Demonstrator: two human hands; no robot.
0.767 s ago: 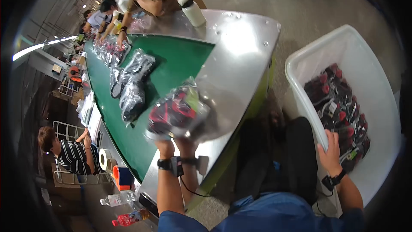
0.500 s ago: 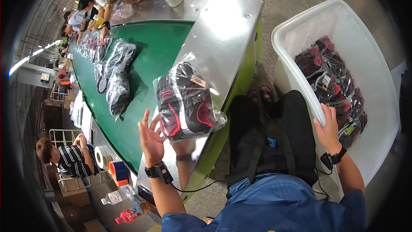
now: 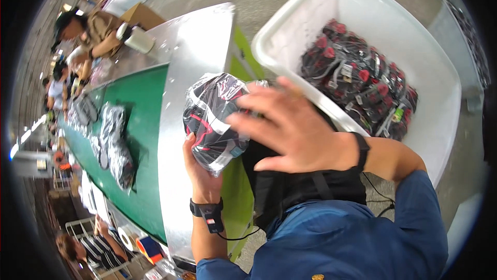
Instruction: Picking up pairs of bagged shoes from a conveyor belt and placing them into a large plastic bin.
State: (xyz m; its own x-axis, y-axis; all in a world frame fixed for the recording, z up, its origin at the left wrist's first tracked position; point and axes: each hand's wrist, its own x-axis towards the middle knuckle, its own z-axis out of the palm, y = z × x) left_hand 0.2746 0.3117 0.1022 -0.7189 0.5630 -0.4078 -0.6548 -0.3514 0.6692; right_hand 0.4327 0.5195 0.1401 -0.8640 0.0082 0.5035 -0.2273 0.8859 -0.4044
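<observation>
The bagged shoes (image 3: 209,122) are sitting clamped in your left hand (image 3: 204,177) by the metal table (image 3: 176,192). Your right hand (image 3: 295,134) is showing its fingers apart beside them, contact unclear. A white bin (image 3: 409,47) is standing rightward.

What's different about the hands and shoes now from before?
The right hand let go of the white tub and swung left to the bagged shoes. The left hand, open beside them before, now holds them. The shoe pile in the tub looks the same.

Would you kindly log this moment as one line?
left hand: holds bagged shoes | right hand: open beside them, contact unclear | bin: holds bagged goods
</observation>
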